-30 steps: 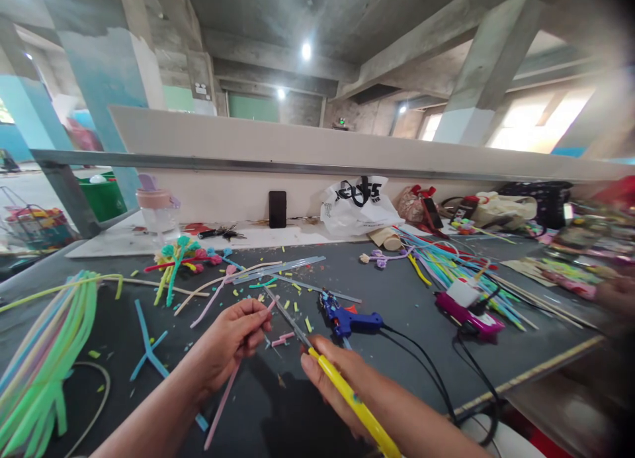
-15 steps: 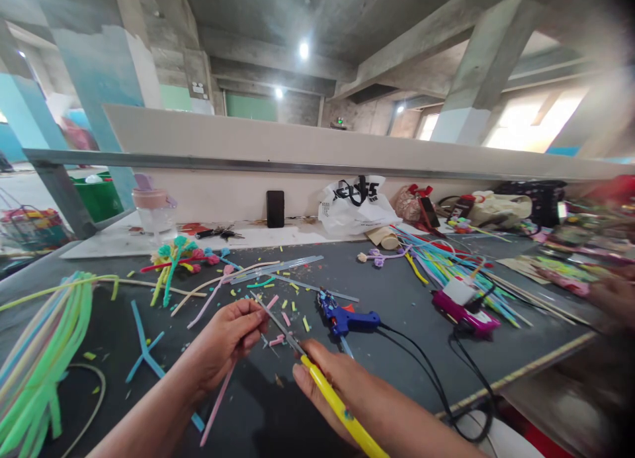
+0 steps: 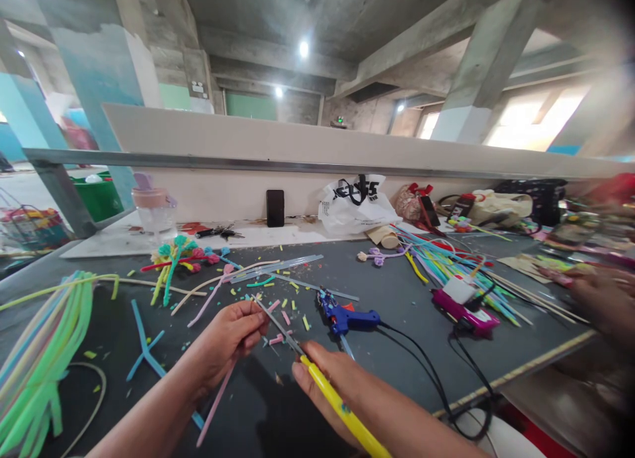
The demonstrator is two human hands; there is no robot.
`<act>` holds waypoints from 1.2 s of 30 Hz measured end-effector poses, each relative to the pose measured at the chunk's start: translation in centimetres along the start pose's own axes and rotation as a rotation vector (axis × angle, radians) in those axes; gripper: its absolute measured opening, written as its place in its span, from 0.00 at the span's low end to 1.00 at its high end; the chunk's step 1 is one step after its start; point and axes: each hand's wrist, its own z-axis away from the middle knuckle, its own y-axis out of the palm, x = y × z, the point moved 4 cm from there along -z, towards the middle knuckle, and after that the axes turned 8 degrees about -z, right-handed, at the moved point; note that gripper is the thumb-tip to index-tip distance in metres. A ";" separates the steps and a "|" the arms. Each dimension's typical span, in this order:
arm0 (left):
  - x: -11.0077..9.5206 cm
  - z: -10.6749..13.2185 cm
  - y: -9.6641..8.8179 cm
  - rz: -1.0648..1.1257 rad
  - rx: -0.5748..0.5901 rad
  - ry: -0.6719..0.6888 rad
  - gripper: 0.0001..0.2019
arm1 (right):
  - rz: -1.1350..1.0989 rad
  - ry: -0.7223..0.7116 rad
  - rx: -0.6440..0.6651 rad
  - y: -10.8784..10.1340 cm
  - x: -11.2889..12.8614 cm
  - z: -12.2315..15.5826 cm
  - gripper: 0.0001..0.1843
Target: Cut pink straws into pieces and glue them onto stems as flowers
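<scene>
Pinched in the left hand (image 3: 225,339), a pink strip (image 3: 218,395) is met by scissors (image 3: 317,378) gripped rightward in the right hand (image 3: 327,388).

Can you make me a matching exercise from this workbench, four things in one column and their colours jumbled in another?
Things:
1. glue gun by the right hand
2. strip held in the left hand
3. scissors handle in the right hand
4. phone leaning on the back wall

Colours:
A. yellow
B. black
C. blue
D. pink

Pairs: 1-C, 2-D, 3-A, 4-B
</scene>
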 end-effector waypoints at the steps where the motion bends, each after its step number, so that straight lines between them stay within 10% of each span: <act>1: 0.0 0.0 0.1 0.007 0.003 -0.012 0.12 | -0.002 0.005 0.025 -0.1 0.3 0.0 0.14; 15: -0.2 0.2 -0.5 0.122 -0.013 0.000 0.08 | -0.338 0.378 0.323 -0.5 0.8 -0.4 0.21; 27: -0.6 0.4 -0.2 0.130 0.015 -0.028 0.06 | -0.038 0.072 0.151 -0.6 1.0 -0.3 0.16; 36: -0.6 0.4 0.1 0.108 0.024 -0.041 0.10 | -0.087 0.136 0.111 -1.1 1.0 -0.8 0.18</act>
